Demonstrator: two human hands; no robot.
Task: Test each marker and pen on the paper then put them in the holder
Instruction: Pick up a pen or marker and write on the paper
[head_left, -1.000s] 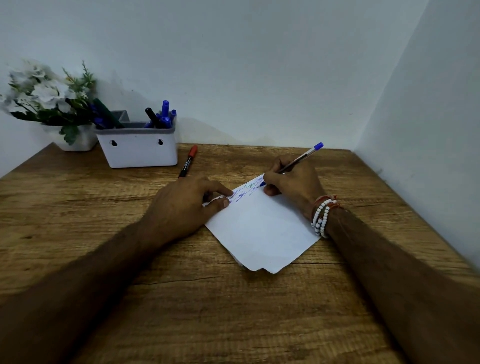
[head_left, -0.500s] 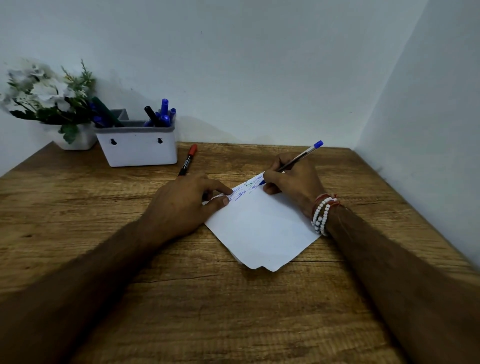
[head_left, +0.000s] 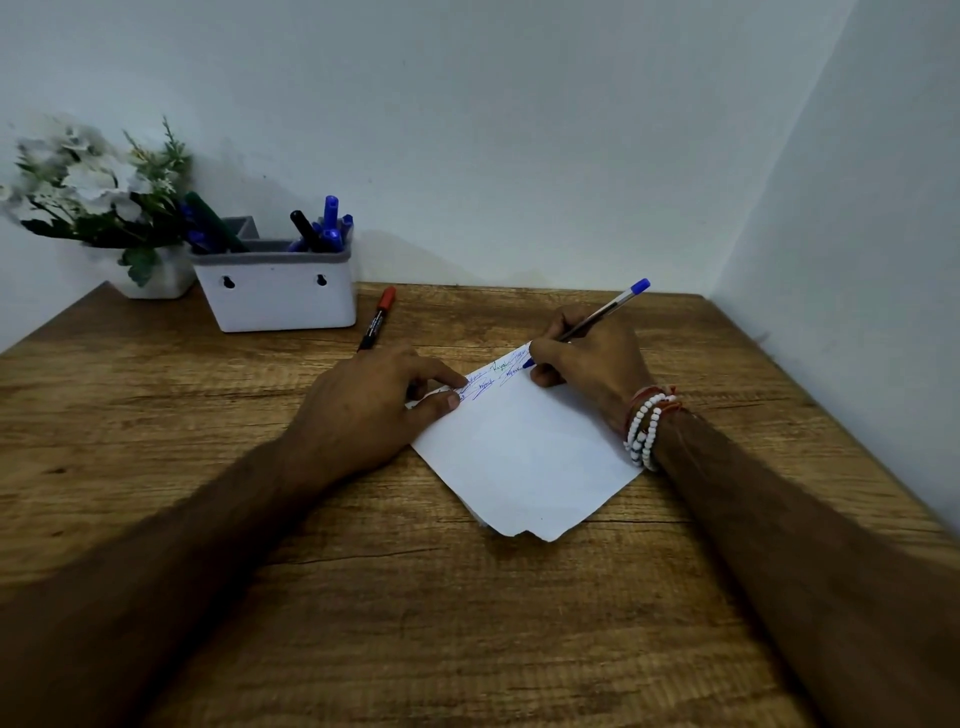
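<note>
At the far edge of the paper (head_left: 524, 457), the right hand (head_left: 592, 358) pinches a slim clear-barrelled blue pen (head_left: 602, 312), tip on the sheet, while the left hand (head_left: 363, 405) presses flat fingers on the scribbled left corner. The thin sheet, ragged at its near edge, could skid or crease on the smooth grained table (head_left: 415, 623) if that pressure eases. Farther off, the round red-capped marker (head_left: 376, 319) lies just right of the boxy white holder (head_left: 280, 291) and could roll if nudged.

Both forearms bare. Wrist of the right hand (head_left: 597, 364) carries a multi-strand bracelet of small round white beads (head_left: 640, 426); a thin reddish-orange thread band (head_left: 649, 393) lies at its 12 o'clock side.
</note>
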